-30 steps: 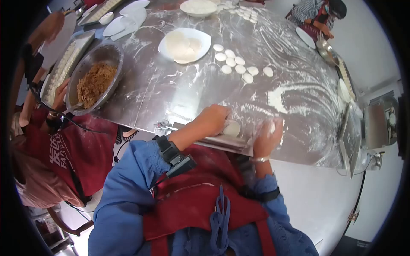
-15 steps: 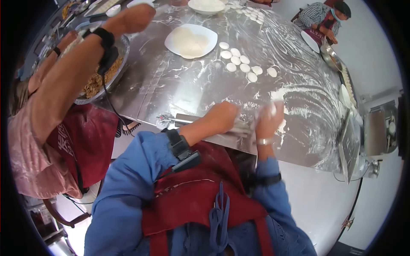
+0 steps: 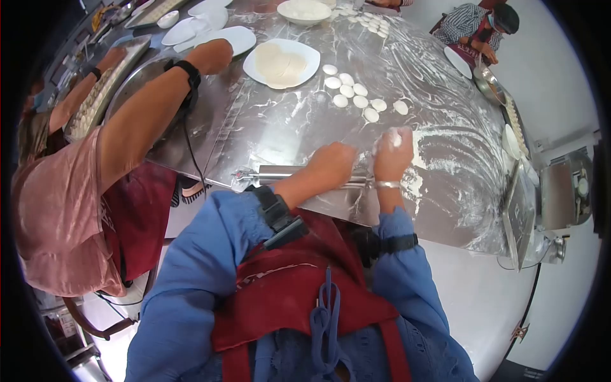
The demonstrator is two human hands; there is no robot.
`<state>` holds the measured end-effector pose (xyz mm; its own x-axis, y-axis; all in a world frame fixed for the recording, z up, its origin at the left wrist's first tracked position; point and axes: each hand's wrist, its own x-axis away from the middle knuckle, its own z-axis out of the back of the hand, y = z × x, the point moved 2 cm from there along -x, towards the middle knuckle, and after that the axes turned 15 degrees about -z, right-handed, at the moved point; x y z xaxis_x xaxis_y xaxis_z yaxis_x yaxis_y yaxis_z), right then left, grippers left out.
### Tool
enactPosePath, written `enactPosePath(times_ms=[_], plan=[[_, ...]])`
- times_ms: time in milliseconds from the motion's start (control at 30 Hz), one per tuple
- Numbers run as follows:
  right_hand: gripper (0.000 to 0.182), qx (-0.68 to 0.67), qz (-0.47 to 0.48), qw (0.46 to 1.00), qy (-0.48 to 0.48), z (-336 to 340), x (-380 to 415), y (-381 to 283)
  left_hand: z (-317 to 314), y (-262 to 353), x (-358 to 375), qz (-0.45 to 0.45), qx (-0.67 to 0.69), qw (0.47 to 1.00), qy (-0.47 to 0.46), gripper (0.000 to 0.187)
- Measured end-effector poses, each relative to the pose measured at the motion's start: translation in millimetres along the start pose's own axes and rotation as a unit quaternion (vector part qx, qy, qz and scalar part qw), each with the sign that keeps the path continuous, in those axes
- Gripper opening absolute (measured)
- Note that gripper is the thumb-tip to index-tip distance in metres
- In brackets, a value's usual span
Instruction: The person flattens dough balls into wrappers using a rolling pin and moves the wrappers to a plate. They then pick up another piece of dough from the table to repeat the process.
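Note:
My right hand [image 3: 391, 156] is closed on a small white dough piece [image 3: 396, 138], which shows at its fingertips above the floured metal table. To its left my left hand [image 3: 334, 164] is a loose fist near the table's front edge; its fingertips are hidden. Beside and partly beneath that wrist lies a metal rolling pin [image 3: 278, 170]. Ahead of my hands, several flattened white dough discs [image 3: 347, 91] lie on the table. Behind them to the left, a white plate [image 3: 313, 56] holds thin, round dough wrappers [image 3: 278, 65].
At left, a co-worker's arm [image 3: 149, 118] reaches over a metal bowl [image 3: 121, 95] toward white plates [image 3: 238, 39]. A tray of dumplings [image 3: 95, 105] stands beyond. Another person [image 3: 474, 32] works at the far right. Loose flour [image 3: 445, 149] covers the table's right side.
My right hand has moved slightly left and up, with the dough piece now clearer. My left hand has barely shifted. The co-worker's arm moved right and down; the bowl's brown filling is out of sight.

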<state>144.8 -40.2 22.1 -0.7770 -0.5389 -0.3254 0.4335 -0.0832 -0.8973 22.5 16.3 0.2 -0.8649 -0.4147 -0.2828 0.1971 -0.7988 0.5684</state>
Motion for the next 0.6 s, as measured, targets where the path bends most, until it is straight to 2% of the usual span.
enactPosePath(times_ms=[67,133,167,233,267,333,367,433,467,533,567,600], plan=[[0.008,0.057,0.066,0.995,0.053,-6.7,-4.8,-3.9,-3.4,-4.8,-4.2,0.028,-0.010,0.999,0.034,0.007],[0.009,-0.010,-0.050,0.999,0.001,13.0,14.7,-2.9,-2.7,-3.4,0.3,-0.002,-0.014,0.997,-0.070,0.008],[0.009,-0.009,-0.048,0.999,-0.004,25.0,29.7,-5.3,1.5,-4.2,5.3,0.002,-0.013,0.998,-0.067,0.008],[0.008,-0.192,-0.212,0.957,-0.045,38.7,55.5,-2.9,11.4,-3.8,14.6,-0.035,0.031,0.998,-0.031,0.009],[0.008,-0.192,-0.221,0.955,-0.041,36.6,52.4,1.9,10.3,-4.0,15.6,-0.034,0.034,0.998,-0.040,0.009],[0.007,-0.066,-0.115,0.991,-0.024,26.9,31.7,7.0,6.9,-1.4,15.0,-0.035,0.054,0.998,-0.027,0.010],[0.007,-0.067,-0.114,0.991,-0.019,14.8,18.4,4.8,1.3,-0.5,9.8,-0.040,0.053,0.997,-0.029,0.010],[0.006,0.061,0.051,0.996,0.043,-5.1,-2.9,-9.0,-8.9,-1.3,-3.8,-0.030,0.008,0.998,0.048,0.011],[0.006,0.060,0.056,0.996,0.041,-3.7,-2.7,-5.1,-11.9,-2.4,-5.0,-0.030,0.007,0.998,0.053,0.011],[0.005,0.043,0.006,0.999,0.031,3.9,4.6,9.5,-15.0,-5.2,-5.8,-0.002,0.020,1.000,-0.020,0.012],[0.005,-0.044,-0.103,0.994,0.001,22.4,27.6,-3.2,-10.8,-8.2,-1.8,0.002,0.021,1.000,-0.015,0.012],[0.005,-0.128,-0.216,0.967,-0.031,35.3,48.2,-13.9,-4.0,-11.7,7.7,-0.017,0.022,1.000,-0.010,0.012]])
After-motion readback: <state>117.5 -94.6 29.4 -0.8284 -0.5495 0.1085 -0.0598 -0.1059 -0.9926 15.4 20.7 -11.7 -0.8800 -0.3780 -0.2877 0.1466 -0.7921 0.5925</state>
